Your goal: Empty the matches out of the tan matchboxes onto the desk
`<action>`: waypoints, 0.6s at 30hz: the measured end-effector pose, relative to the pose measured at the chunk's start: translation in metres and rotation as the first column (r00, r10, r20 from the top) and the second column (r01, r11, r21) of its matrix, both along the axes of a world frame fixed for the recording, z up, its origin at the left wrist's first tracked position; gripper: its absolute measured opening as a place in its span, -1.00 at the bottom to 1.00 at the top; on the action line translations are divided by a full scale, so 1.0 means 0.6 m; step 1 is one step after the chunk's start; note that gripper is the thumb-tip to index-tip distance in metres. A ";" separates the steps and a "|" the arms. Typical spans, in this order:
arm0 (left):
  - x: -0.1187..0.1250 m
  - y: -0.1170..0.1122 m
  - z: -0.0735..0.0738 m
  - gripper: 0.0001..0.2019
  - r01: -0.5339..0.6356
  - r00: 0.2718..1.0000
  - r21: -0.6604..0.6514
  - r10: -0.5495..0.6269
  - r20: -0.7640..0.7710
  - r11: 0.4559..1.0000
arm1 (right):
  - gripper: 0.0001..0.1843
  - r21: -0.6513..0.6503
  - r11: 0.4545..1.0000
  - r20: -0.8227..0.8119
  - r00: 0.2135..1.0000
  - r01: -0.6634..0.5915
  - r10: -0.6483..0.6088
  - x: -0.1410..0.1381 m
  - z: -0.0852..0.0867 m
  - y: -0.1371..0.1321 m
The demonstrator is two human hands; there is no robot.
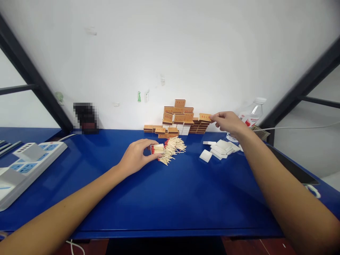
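The left hand (136, 155) holds a match tray (158, 148), seemingly filled but uncovered, the right hand (228, 122) pinches an orange matchbox (204, 117), and loose matches (175, 145) lie unboxed beside the left hand.

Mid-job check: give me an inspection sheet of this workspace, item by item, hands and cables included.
Surface: blue table, glossy.
Job's things: loose matches heaped mid-table; matchbox stack by the wall; flat white pieces piled at right.
Clutter: clear bottle beyond the right forearm; power strip at left.
Left hand: holding a match-filled tray.
Right hand: pinching an orange matchbox at the stack's right end; contact unclear.
Cables: white cable at right; another white cord by the power strip.
Surroundings: marked white wall, dark frame at both sides.
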State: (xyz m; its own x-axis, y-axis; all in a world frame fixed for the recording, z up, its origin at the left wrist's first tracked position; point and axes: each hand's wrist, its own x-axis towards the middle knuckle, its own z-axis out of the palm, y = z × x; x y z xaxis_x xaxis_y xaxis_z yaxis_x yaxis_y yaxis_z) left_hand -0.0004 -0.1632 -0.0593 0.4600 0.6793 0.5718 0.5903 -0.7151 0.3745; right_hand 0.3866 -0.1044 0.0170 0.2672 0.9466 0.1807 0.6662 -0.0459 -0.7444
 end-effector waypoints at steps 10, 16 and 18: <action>-0.003 0.003 -0.004 -0.61 -0.003 1.000 -0.008 0.003 -0.010 1.000 | -0.81 -0.251 0.964 0.139 0.989 0.083 -0.049 0.029 0.015 0.082; -0.004 0.007 -0.008 -0.60 -0.006 1.000 -0.007 0.005 -0.023 1.000 | -0.79 -0.250 0.963 0.137 0.988 0.103 -0.070 0.040 0.015 0.083; -0.004 0.007 -0.008 -0.60 -0.005 1.000 -0.003 0.005 -0.027 1.000 | -0.84 -0.253 0.961 0.131 0.988 0.112 -0.080 0.039 0.010 0.087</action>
State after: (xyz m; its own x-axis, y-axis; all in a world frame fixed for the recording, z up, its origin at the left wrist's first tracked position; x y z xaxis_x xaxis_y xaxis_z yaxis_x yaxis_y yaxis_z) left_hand -0.0030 -0.1591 -0.0643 0.4723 0.6833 0.5568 0.6038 -0.7110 0.3604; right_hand 0.4098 -0.0520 0.0228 0.3507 0.9360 -0.0309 0.7318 -0.2945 -0.6146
